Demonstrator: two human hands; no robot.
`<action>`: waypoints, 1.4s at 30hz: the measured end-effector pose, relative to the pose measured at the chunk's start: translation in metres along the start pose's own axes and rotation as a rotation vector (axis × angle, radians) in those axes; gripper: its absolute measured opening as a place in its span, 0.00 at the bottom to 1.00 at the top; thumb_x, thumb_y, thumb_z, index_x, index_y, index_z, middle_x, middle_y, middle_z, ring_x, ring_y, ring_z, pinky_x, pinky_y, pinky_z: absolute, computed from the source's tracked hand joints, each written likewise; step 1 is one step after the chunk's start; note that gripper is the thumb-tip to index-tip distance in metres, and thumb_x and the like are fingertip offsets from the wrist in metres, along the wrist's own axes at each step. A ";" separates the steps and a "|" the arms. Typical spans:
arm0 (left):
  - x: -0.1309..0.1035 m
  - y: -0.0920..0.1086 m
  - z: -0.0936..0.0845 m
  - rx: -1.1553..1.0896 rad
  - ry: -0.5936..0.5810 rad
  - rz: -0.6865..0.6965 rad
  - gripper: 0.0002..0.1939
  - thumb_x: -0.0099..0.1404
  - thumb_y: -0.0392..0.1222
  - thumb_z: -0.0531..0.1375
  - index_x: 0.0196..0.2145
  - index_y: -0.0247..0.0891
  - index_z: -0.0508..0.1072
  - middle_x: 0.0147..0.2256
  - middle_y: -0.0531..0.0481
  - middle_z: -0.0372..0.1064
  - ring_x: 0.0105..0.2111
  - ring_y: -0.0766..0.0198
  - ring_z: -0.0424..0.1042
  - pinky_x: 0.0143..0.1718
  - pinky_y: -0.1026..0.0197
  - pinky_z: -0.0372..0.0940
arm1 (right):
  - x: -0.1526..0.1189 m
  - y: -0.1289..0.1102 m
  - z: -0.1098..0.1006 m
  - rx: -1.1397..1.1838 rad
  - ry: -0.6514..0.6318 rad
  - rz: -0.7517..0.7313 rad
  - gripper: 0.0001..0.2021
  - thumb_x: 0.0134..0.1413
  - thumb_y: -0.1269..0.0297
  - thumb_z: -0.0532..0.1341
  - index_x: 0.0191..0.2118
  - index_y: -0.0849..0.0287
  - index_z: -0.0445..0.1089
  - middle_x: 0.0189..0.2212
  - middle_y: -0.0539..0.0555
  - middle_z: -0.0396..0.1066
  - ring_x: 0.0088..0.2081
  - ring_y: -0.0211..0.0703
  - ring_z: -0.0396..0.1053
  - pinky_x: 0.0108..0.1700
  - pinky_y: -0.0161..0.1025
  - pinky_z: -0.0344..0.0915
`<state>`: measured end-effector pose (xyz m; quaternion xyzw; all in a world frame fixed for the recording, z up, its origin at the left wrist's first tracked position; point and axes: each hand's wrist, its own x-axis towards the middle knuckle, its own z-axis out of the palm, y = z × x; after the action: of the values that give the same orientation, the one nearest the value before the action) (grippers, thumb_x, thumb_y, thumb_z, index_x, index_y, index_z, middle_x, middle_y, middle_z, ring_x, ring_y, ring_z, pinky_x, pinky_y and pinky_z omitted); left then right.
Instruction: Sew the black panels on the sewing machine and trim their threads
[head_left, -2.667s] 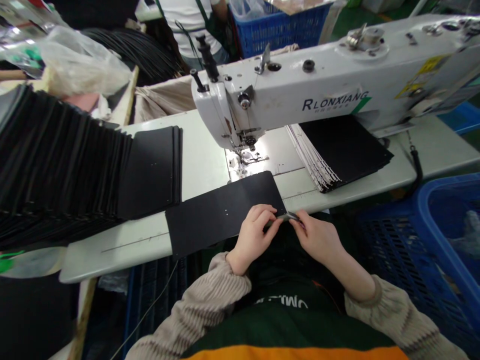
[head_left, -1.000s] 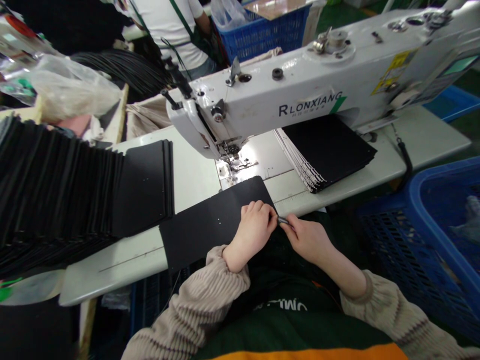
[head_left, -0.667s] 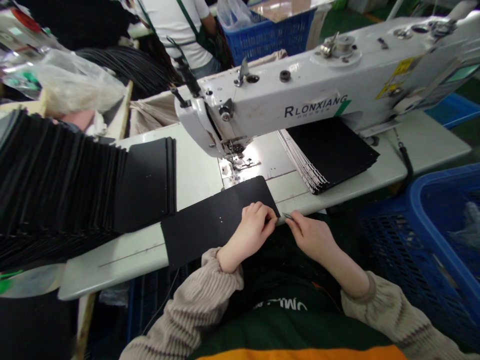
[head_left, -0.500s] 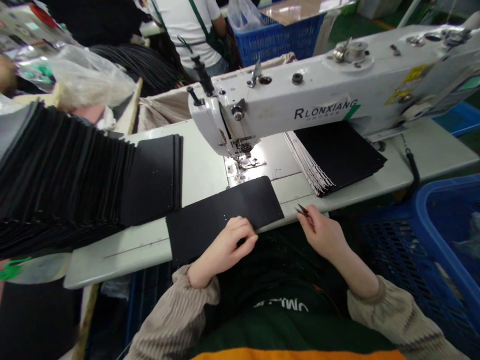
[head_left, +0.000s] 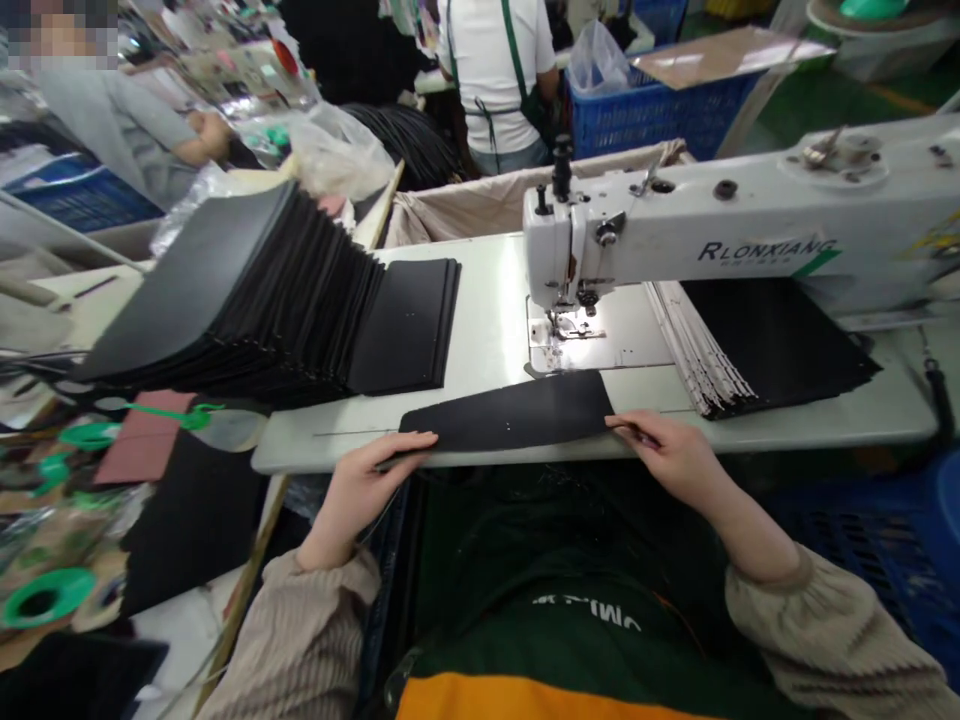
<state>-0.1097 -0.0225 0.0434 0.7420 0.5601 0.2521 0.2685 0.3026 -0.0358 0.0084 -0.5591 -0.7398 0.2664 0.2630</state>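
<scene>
A flat black panel [head_left: 517,415] with small holes near its front edge lies along the front of the sewing table, before the sewing machine [head_left: 720,225]. My left hand [head_left: 375,475] pinches its left front corner between thumb and fingers. At the right end, my right hand [head_left: 667,455] is closed around small dark snips [head_left: 637,432], mostly hidden in the fingers. Its fingertips meet the panel's right corner; whether they grip the panel too, I cannot tell. The machine's needle and presser foot [head_left: 559,325] stand behind the panel, apart from it.
Left on the table [head_left: 487,300] stands a tall stack of black panels [head_left: 247,290], beside a smaller pile [head_left: 409,320]. Another stack with pale edges [head_left: 772,345] sits under the machine arm. A blue basket [head_left: 870,540] is at lower right. Co-workers [head_left: 499,80] are behind.
My view has swung left. My left hand has gone from the panel's front edge to its left corner, and my right hand has come up to its right end. The panel lies more nearly parallel to the table edge.
</scene>
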 end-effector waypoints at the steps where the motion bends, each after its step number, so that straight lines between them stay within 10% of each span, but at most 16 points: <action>1: 0.000 0.005 -0.007 -0.038 0.090 -0.076 0.11 0.64 0.48 0.62 0.42 0.44 0.78 0.42 0.50 0.78 0.45 0.53 0.75 0.52 0.48 0.68 | 0.004 -0.004 -0.005 0.067 0.053 0.029 0.11 0.63 0.60 0.55 0.44 0.56 0.72 0.38 0.52 0.75 0.39 0.43 0.72 0.42 0.37 0.66; 8: 0.016 0.039 -0.032 -0.472 0.261 -0.408 0.20 0.54 0.53 0.69 0.38 0.36 0.75 0.33 0.48 0.77 0.29 0.59 0.74 0.27 0.63 0.68 | 0.025 -0.029 -0.028 0.305 0.233 0.134 0.12 0.60 0.52 0.58 0.37 0.56 0.70 0.26 0.47 0.64 0.26 0.36 0.60 0.27 0.33 0.58; 22: 0.024 0.067 -0.044 -0.578 0.173 -0.362 0.23 0.57 0.52 0.66 0.48 0.38 0.75 0.41 0.46 0.77 0.34 0.60 0.75 0.31 0.65 0.68 | 0.033 -0.013 -0.018 0.214 0.168 0.236 0.20 0.54 0.43 0.60 0.40 0.55 0.72 0.28 0.49 0.71 0.31 0.43 0.69 0.34 0.38 0.63; 26: 0.026 0.085 -0.070 -0.433 0.176 -0.290 0.21 0.59 0.53 0.65 0.46 0.36 0.77 0.40 0.45 0.77 0.34 0.58 0.75 0.32 0.63 0.69 | 0.038 -0.007 -0.010 0.225 0.123 0.218 0.21 0.55 0.42 0.58 0.42 0.54 0.71 0.34 0.51 0.75 0.37 0.46 0.71 0.40 0.39 0.66; 29: 0.022 0.114 -0.124 -0.139 0.419 -0.178 0.21 0.61 0.53 0.63 0.46 0.36 0.77 0.39 0.47 0.77 0.33 0.60 0.75 0.31 0.62 0.69 | 0.041 -0.003 -0.003 0.202 0.096 0.190 0.23 0.56 0.42 0.56 0.46 0.54 0.71 0.36 0.53 0.76 0.39 0.48 0.73 0.42 0.39 0.66; 34: 0.029 0.151 -0.225 0.599 1.165 0.323 0.18 0.66 0.44 0.61 0.51 0.34 0.74 0.46 0.48 0.75 0.46 0.59 0.73 0.49 0.55 0.67 | 0.048 0.010 0.011 -0.105 0.101 0.235 0.24 0.57 0.40 0.53 0.48 0.52 0.69 0.37 0.54 0.76 0.38 0.53 0.74 0.38 0.43 0.66; 37: 0.054 0.129 -0.248 0.726 0.971 0.425 0.16 0.70 0.41 0.57 0.53 0.37 0.73 0.50 0.50 0.73 0.50 0.61 0.71 0.53 0.55 0.65 | 0.053 0.014 0.020 -0.295 0.075 0.268 0.25 0.60 0.42 0.48 0.52 0.52 0.67 0.37 0.55 0.76 0.35 0.55 0.75 0.33 0.44 0.65; 42: 0.088 0.040 -0.228 0.758 0.468 0.266 0.17 0.70 0.47 0.53 0.51 0.41 0.75 0.47 0.51 0.76 0.45 0.60 0.74 0.48 0.58 0.68 | 0.051 0.015 0.028 -0.421 0.064 0.225 0.24 0.63 0.46 0.46 0.53 0.52 0.66 0.42 0.57 0.76 0.37 0.53 0.75 0.32 0.43 0.64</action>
<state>-0.2145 0.0803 0.2431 0.7765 0.5581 0.2224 -0.1900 0.2821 0.0141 -0.0175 -0.6888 -0.7032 0.1162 0.1326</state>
